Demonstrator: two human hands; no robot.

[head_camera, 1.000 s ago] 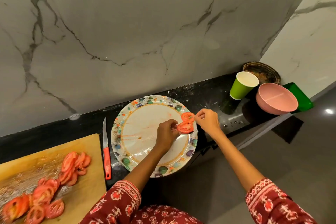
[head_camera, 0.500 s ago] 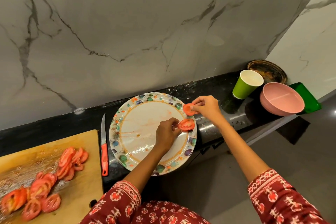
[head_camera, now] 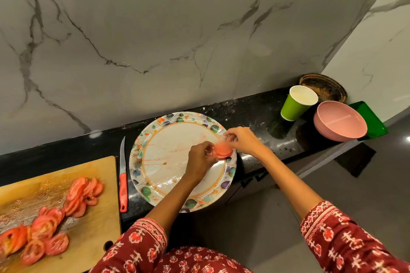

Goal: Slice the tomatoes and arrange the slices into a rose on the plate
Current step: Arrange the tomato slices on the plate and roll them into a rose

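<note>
My left hand [head_camera: 199,157] and right hand [head_camera: 241,141] both pinch blurred red tomato slices [head_camera: 222,150] over the round floral-rimmed plate [head_camera: 159,186]; I cannot count the slices.

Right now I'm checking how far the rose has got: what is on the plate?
On the plate, near its right rim, lie blurred tomato slices, held by the left hand and right hand. Juice smears show elsewhere. The hands hide part of the slices.

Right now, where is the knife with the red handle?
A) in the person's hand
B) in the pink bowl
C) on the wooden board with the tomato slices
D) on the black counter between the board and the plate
D: the knife lies on the black counter, between the wooden board and the plate.
</note>
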